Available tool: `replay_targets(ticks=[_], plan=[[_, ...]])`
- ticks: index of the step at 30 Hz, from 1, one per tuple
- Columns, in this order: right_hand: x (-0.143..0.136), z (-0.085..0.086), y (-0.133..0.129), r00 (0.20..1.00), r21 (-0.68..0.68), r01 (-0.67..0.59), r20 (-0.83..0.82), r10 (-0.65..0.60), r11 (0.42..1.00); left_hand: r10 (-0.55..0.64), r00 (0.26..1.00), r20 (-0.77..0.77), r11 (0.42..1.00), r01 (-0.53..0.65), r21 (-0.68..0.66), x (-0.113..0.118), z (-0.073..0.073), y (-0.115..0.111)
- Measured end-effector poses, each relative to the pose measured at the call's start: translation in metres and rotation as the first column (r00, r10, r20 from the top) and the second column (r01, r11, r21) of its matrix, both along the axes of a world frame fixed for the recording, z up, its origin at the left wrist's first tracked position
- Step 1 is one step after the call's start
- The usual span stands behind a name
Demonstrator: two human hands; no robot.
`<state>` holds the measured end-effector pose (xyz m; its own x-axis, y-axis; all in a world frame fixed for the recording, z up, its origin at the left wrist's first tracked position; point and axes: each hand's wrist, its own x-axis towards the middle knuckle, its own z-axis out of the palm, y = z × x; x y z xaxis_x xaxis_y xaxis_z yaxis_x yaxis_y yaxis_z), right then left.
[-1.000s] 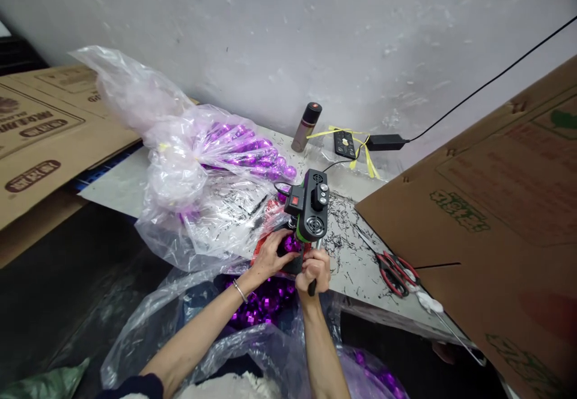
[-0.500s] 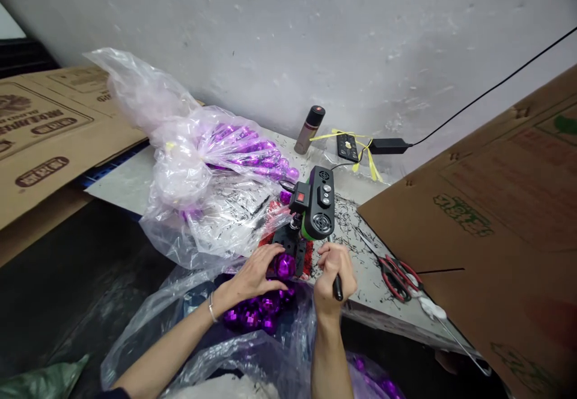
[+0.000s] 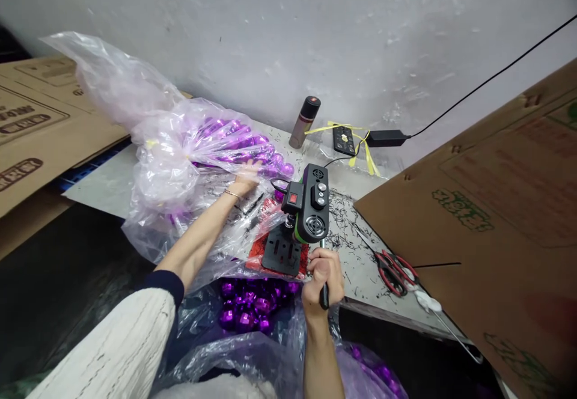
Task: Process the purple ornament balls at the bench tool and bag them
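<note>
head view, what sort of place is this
Probably a small workshop or packing area: a black lever machine stands on a worktable strewn with black scraps, with shiny purple balls below its edge and a large cardboard box at the right.

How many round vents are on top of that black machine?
2. On top of the black machine, one round vent sits at the far end; the other vent is at the near end, by the right hand. Any underneath would be hidden.

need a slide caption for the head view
Right hand around the handle of a black machine, left hand at bagged purple balls.
</note>
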<state>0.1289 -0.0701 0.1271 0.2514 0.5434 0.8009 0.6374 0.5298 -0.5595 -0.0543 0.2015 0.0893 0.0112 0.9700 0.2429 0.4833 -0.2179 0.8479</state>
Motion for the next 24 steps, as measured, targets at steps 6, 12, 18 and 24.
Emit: replay_targets(ticks=[6, 12, 18, 24], plan=[[0.001, -0.003, 0.002, 1.000, 0.017, -0.015, 0.016, 0.015, 1.000, 0.041, 0.999, 0.022, 0.956, -0.033, -0.290, -0.021, -0.002, -0.051], [0.002, -0.003, 0.002, 1.000, 0.009, -0.019, 0.008, 0.019, 1.000, 0.066, 0.839, 0.541, 0.893, 0.192, -0.406, -0.045, -0.005, -0.150], [0.002, 0.000, 0.002, 1.000, -0.001, -0.004, 0.013, 0.004, 1.000, 0.081, 0.640, 0.764, 0.828, 0.384, -0.409, -0.037, -0.005, -0.216], [0.002, 0.005, 0.004, 0.999, 0.018, -0.033, 0.012, 0.033, 0.999, 0.072, 0.692, 0.718, 0.877, 0.298, -0.375, -0.004, -0.019, -0.233]])
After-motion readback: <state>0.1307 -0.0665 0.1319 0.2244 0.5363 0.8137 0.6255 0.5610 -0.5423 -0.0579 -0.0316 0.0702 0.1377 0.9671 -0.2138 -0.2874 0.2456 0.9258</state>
